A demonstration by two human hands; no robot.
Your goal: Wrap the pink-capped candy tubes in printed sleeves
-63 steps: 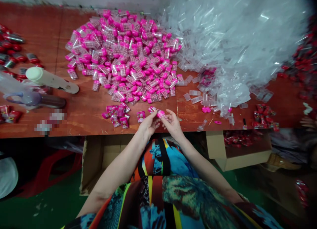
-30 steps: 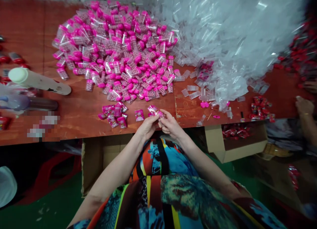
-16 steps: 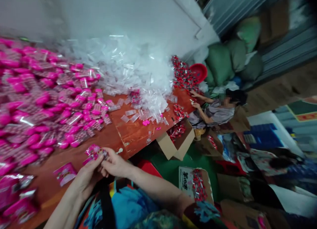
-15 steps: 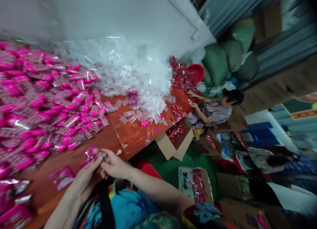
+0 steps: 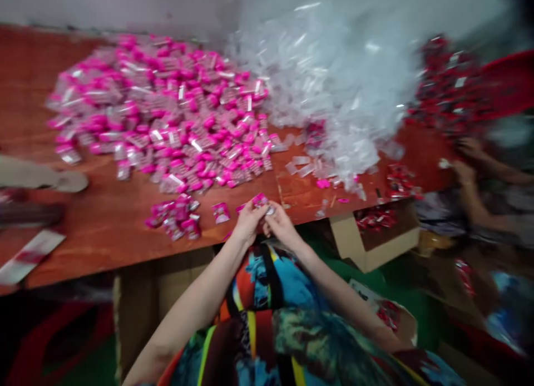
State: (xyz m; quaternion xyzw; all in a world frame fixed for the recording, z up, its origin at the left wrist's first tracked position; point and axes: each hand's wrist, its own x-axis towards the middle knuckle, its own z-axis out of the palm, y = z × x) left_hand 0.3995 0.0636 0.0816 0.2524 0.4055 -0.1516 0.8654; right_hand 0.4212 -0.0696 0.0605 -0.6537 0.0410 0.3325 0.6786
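Close together at the table's front edge, my left hand (image 5: 247, 223) and my right hand (image 5: 281, 224) both have their fingers closed on a small pink packet (image 5: 261, 199). Its printed detail is blurred, and my fingers cover part of it. Just left of my hands, a single flat pink packet (image 5: 221, 212) lies on the red-brown table (image 5: 112, 219). Further left is a small heap of shiny pink packets (image 5: 175, 216). Beyond them spreads a big pile of clear, pink-ended little packs (image 5: 167, 124).
Clear plastic pieces (image 5: 334, 80) form a large mound at the back. To the right are red packets (image 5: 454, 91), a red basin (image 5: 511, 83) and a co-worker's hands (image 5: 467, 158). An open carton (image 5: 375, 252) stands below the table edge; another carton (image 5: 154, 297) is under the left side.
The view has swung left and levelled, bringing in the table's left end. Both my hands still hold the pink packet close together.
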